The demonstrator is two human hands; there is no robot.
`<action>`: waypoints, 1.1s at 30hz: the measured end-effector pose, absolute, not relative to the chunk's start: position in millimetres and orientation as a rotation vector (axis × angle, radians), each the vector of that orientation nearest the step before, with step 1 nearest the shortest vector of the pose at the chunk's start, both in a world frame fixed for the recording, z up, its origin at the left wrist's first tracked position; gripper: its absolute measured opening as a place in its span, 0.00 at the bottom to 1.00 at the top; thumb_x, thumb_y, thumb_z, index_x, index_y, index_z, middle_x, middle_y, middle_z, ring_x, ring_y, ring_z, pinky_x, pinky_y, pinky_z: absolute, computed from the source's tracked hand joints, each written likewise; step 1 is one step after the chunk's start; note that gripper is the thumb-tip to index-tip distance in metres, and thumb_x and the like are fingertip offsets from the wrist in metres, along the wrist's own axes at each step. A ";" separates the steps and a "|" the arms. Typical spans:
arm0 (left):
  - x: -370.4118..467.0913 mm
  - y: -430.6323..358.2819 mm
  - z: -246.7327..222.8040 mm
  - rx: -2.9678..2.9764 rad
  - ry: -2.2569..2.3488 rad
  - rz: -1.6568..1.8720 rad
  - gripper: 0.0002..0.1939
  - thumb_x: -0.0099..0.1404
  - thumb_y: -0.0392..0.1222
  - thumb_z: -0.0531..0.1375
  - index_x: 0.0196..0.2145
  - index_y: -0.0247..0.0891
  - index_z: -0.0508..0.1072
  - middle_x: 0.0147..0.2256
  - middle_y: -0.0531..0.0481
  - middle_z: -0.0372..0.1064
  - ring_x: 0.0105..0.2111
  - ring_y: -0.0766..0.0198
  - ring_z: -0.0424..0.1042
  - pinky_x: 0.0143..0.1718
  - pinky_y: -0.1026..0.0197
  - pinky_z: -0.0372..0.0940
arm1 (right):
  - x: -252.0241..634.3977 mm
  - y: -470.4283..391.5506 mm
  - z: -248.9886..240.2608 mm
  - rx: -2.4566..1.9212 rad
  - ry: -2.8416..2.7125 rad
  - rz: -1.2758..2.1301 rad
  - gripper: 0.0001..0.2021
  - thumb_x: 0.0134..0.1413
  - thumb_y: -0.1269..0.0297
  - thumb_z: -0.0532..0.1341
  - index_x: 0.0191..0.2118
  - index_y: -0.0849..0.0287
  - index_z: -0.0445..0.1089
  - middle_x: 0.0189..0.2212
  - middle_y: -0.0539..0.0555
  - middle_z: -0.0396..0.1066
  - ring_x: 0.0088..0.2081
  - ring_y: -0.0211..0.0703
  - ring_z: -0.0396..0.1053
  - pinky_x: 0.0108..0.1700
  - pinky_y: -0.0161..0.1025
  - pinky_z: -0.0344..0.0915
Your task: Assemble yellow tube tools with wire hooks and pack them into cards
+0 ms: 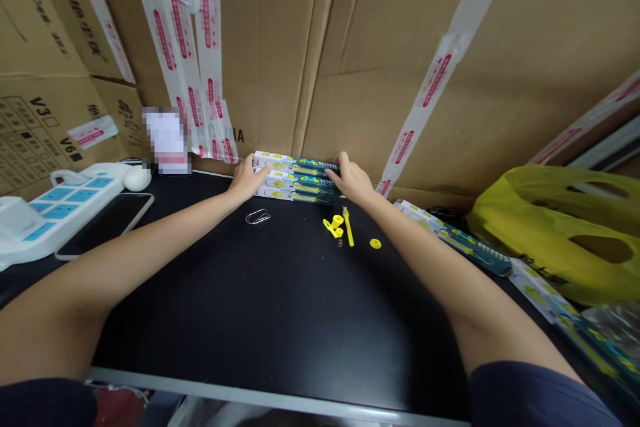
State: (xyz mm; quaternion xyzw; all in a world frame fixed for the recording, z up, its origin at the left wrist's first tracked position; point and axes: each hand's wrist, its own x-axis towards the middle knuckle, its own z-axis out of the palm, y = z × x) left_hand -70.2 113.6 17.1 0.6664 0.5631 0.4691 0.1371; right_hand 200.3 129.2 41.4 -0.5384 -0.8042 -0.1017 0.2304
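Observation:
Long, narrow printed boxes (300,187) are stacked at the back of the black table, against the cardboard. My left hand (247,180) grips the left end of the stack, thumb in front. At the other end, my right hand (352,179) is closed on the top box, its thumb along the front face. In front of the boxes lie several small yellow plastic parts (334,227), a yellow rod (349,227) with a metal tip, a small spring (340,243) and a yellow disc (375,244). A bent wire piece (258,216) rests nearer my left hand.
A white power strip (107,180) and a phone (107,223) lie at the left. More printed boxes (455,235) and a yellow plastic bag (555,213) are at the right. Taped cardboard (265,47) walls the back; the table's front edge (270,400) is light grey.

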 end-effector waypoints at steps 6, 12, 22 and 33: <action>-58.2 64.7 28.2 1.976 1.721 1.368 0.34 0.62 0.44 0.56 0.61 0.34 0.48 0.63 0.34 0.41 0.64 0.48 0.41 0.63 0.46 0.40 | 218.9 103.6 46.2 -1.415 -2.116 -0.384 0.13 0.61 0.60 0.49 0.46 0.61 0.60 0.41 0.62 0.69 0.42 0.52 0.65 0.42 0.44 0.60; -10.2 -44.1 19.1 2.660 1.091 1.029 0.32 0.64 0.44 0.54 0.63 0.41 0.49 0.63 0.41 0.46 0.63 0.52 0.46 0.62 0.42 0.44 | 241.1 51.7 41.0 -1.666 -2.297 -0.365 0.12 0.60 0.60 0.48 0.33 0.58 0.66 0.34 0.58 0.72 0.38 0.49 0.68 0.37 0.40 0.59; -8.6 -64.4 -4.8 3.169 0.407 0.925 0.10 0.64 0.37 0.54 0.41 0.40 0.73 0.44 0.49 0.73 0.49 0.61 0.68 0.63 0.43 0.43 | 229.1 55.0 18.8 -1.913 -2.300 -0.106 0.12 0.52 0.59 0.56 0.25 0.61 0.69 0.24 0.57 0.72 0.27 0.45 0.70 0.26 0.36 0.55; -10.2 -66.8 0.2 3.177 0.693 1.105 0.22 0.63 0.36 0.55 0.55 0.42 0.63 0.55 0.45 0.65 0.58 0.56 0.58 0.62 0.43 0.41 | 217.3 3.5 73.0 -1.068 -2.367 1.091 0.13 0.55 0.53 0.57 0.33 0.60 0.64 0.22 0.49 0.67 0.24 0.35 0.65 0.26 0.31 0.60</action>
